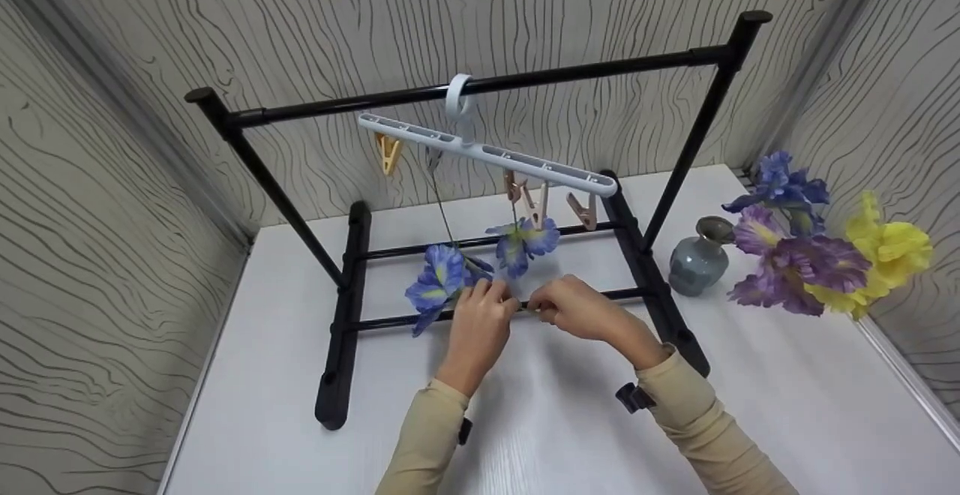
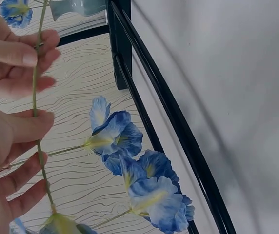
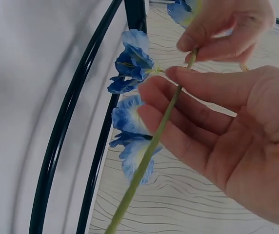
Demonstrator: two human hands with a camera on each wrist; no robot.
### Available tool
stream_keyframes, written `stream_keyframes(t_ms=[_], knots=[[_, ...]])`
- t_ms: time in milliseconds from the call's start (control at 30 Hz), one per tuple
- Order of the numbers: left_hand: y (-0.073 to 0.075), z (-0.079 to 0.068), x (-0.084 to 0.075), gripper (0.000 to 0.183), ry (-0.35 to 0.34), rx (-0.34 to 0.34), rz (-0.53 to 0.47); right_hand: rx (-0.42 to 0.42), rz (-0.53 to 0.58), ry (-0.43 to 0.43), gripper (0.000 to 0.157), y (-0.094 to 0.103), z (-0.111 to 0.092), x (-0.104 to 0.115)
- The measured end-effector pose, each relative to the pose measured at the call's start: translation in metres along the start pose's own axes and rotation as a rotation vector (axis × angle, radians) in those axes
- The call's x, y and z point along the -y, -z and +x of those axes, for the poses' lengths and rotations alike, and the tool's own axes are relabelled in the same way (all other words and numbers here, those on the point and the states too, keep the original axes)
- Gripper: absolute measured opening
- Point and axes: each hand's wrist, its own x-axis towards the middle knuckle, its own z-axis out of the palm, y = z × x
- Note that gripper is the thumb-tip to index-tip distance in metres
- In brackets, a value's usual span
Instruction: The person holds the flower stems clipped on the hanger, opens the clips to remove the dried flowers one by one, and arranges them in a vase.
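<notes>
Both hands hold the green stem [image 2: 35,92] of a blue iris. My left hand [image 1: 480,322] pinches it between thumb and forefinger, nearer the flower head [image 2: 61,225]; the other fingers are spread. My right hand [image 1: 581,311] holds the stem further along, with its thumb across it and the fingers curved behind, as the right wrist view shows. Close in front of the hands, two other blue irises hang head down, one of them [image 1: 523,244] seen whole. Their stems run up to clothespins on a pale blue clip hanger [image 1: 540,169].
The hanger hooks over the top bar of a black rack [image 1: 585,70] on a white table [image 1: 247,405]. Other clothespins dangle from it, one yellow [image 1: 388,154]. At the right stand a grey-blue vase [image 1: 697,259] and purple [image 1: 795,262], yellow [image 1: 892,251] and blue [image 1: 780,187] irises.
</notes>
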Motion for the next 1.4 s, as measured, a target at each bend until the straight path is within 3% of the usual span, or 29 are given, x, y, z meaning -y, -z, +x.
stream_keyframes(t_ms=[100, 367, 700, 867, 967, 1100, 1400], knots=[[0.000, 0.001, -0.001, 0.018, -0.007, -0.001, 0.011, -0.051, -0.074, 0.019, 0.018, -0.004, 0.001, 0.005], [0.002, 0.002, -0.007, 0.015, -0.019, -0.003, -0.011, -0.111, -0.176, -0.032, 0.016, -0.006, 0.000, 0.010], [0.007, 0.001, -0.017, 0.024, -0.175, -0.077, -0.201, -0.197, -0.148, -0.063, 0.023, 0.005, -0.009, -0.005], [0.001, -0.007, -0.014, 0.026, -0.169, -0.085, -0.241, -0.318, -0.113, -0.026, 0.022, 0.010, -0.013, -0.011], [-0.004, -0.010, -0.009, 0.025, -0.120, -0.091, -0.262, -0.417, -0.095, 0.004, 0.022, 0.014, -0.016, -0.015], [-0.011, -0.013, 0.003, 0.018, -0.003, -0.102, -0.302, -0.534, -0.072, 0.005, 0.024, 0.018, -0.021, -0.020], [-0.020, -0.014, 0.042, 0.007, 0.435, -0.072, -0.419, -0.849, -0.009, 0.025, 0.021, 0.026, -0.034, -0.033]])
